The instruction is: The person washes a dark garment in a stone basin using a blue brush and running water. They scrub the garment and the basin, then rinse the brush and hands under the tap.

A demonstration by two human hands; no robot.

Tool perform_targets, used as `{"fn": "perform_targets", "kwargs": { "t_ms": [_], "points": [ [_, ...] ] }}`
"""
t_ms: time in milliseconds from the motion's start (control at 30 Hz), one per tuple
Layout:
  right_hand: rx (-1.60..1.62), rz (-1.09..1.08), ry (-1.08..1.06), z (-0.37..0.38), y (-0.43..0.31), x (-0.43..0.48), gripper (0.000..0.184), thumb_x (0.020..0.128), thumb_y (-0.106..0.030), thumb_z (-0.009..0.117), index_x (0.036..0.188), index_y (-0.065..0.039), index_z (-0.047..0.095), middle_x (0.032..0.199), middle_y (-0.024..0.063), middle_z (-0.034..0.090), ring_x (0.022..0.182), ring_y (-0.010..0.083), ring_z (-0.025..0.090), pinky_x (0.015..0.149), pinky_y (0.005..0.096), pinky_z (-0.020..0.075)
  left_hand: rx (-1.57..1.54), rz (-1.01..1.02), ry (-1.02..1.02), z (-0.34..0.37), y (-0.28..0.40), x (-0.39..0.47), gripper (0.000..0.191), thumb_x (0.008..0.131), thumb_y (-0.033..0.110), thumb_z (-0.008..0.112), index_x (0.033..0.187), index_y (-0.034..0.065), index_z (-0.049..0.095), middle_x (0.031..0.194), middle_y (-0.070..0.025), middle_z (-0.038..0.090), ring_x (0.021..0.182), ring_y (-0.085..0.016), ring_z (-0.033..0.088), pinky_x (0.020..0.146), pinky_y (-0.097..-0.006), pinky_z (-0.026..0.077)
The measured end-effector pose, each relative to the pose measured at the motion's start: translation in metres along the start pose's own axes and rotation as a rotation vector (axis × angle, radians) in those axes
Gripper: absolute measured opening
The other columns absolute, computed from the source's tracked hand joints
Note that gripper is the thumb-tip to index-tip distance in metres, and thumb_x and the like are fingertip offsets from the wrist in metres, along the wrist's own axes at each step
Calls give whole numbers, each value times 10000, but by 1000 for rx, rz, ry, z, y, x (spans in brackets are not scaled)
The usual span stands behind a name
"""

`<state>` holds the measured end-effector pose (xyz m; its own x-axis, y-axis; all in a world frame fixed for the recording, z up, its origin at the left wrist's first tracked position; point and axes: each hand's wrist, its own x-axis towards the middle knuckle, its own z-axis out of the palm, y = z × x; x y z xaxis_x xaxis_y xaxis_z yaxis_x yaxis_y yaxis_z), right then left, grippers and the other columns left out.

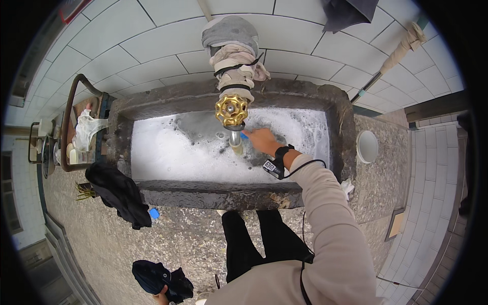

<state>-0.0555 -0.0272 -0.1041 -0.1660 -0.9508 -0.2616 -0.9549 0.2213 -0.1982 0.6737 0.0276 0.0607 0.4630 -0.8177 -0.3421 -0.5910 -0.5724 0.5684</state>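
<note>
My right hand point(263, 140) reaches over the stone trough point(236, 198), just right of the tap spout point(236, 139). Its fingers are at a small blue thing point(244, 135), largely hidden; whether they grip it cannot be told. White foam point(171, 152) covers much of the water, with a greyer patch around the spout. Above the spout is a brass tap handwheel point(231, 109), on a pipe wrapped in cloths point(235, 65). At the lower left, my left hand point(162, 295) holds a bundled dark cloth point(164, 280), away from the trough.
A black garment point(118, 194) hangs over the trough's front left corner. A rusty-framed stand point(70, 126) with a white cloth point(89, 127) adjoins the left end. A white bucket point(368, 146) stands right of the trough. A blue object point(154, 213) lies near the black garment.
</note>
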Motion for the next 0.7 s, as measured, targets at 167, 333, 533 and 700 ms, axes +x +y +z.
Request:
{"fn": "perform_targets", "kwargs": {
  "t_ms": [167, 333, 533, 700],
  "points": [
    [-280, -261, 280, -61, 38, 89, 364, 791, -119, 487, 1155, -107, 484, 802, 96, 541, 698, 240, 597, 568, 349, 472, -11, -58, -67, 10, 22, -24, 505, 497, 81, 736, 965, -49, 599, 912, -97, 605, 800, -201, 558, 774, -301, 434],
    [-357, -250, -34, -97, 145, 11, 260, 876, -196, 414, 1064, -96, 564, 853, 113, 585, 721, 251, 601, 581, 357, 467, -137, -17, -68, 31, 42, -53, 557, 501, 94, 750, 1008, -57, 577, 937, -97, 596, 811, -202, 555, 777, -301, 430],
    [-543, -332, -121, -100, 118, -14, 325, 881, -156, 410, 1177, -49, 493, 810, 123, 572, 613, 243, 587, 522, 354, 474, -80, 12, -54, 52, 58, -54, 589, 472, 102, 725, 1007, -78, 559, 931, -124, 595, 801, -221, 562, 774, -305, 432],
    [-470, -322, 106, -87, 127, 26, 433, 839, -133, 447, 1271, -161, 420, 876, 112, 584, 700, 248, 601, 559, 345, 478, -160, 93, -47, 47, 52, -60, 591, 470, 116, 731, 999, -85, 564, 917, -127, 602, 792, -223, 564, 789, -310, 428]
  ]
}}
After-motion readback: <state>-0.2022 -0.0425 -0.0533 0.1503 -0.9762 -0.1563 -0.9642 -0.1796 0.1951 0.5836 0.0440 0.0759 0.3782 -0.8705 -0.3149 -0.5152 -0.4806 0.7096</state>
